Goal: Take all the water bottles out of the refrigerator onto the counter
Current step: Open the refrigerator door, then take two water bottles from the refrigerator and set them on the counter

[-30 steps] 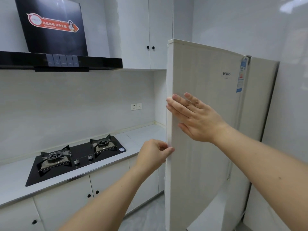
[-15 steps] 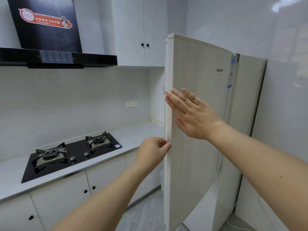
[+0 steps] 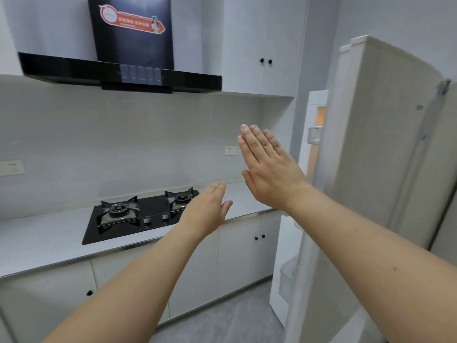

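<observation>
A small kitchen with pale, plain walls point(image 3: 123, 144) and a grey marbled floor point(image 3: 222, 325). White upper cupboards point(image 3: 264, 40) with small black knobs hang in the corner; beside them a black extractor hood point(image 3: 118, 73) carries a red sticker on its chimney. Below, a black glass gas hob point(image 3: 141, 214) with two burners and two knobs is set into the worktop, above white base cupboards point(image 3: 237, 256) with black knobs. White wall sockets point(image 3: 11, 167) sit on the backsplash, one at the left edge, another near the corner. Light is soft and even, with a glare on the glossy right wall
</observation>
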A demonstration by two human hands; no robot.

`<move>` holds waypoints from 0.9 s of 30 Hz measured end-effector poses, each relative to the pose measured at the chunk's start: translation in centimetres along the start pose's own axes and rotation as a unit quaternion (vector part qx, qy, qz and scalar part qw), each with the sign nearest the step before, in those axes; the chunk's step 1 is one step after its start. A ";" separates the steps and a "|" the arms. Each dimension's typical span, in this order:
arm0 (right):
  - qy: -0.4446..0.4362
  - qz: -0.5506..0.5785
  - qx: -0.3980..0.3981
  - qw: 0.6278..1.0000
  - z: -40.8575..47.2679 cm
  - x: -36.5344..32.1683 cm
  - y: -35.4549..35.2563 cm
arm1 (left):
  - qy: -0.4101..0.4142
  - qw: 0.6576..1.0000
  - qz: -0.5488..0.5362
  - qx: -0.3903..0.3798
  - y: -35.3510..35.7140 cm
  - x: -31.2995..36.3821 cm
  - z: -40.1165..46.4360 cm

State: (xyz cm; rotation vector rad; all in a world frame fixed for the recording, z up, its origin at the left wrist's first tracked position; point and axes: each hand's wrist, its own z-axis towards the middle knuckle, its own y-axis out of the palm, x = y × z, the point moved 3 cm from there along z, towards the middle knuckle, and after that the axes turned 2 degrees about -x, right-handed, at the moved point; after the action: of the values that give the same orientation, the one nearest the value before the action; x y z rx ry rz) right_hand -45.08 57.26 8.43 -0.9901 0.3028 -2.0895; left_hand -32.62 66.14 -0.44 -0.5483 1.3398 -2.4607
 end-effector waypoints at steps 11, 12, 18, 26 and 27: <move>0.065 0.077 -0.090 0.991 11.2 -8.8 12.0 | -0.047 0.998 0.037 -0.017 -0.2 -18.9 6.7; 0.067 0.081 -0.091 0.990 11.9 -9.3 12.9 | -0.047 0.998 0.036 -0.017 -0.2 -20.0 7.3; 0.112 0.099 -0.142 0.978 17.7 -11.5 20.9 | -0.030 0.997 0.032 -0.058 2.1 -28.4 13.9; 0.141 0.082 -0.223 0.961 17.8 -8.2 30.8 | 0.007 0.994 -0.002 -0.107 10.0 -30.0 23.1; 0.144 0.076 -0.232 0.959 17.6 -7.3 32.1 | 0.021 0.994 -0.002 -0.110 10.9 -29.5 24.4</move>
State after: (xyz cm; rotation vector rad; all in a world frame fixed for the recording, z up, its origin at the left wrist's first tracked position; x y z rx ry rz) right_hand -11.46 43.41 0.02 -0.8831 1.0230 -2.0603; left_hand 5.43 54.71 -3.21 -0.5503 1.6399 -2.3550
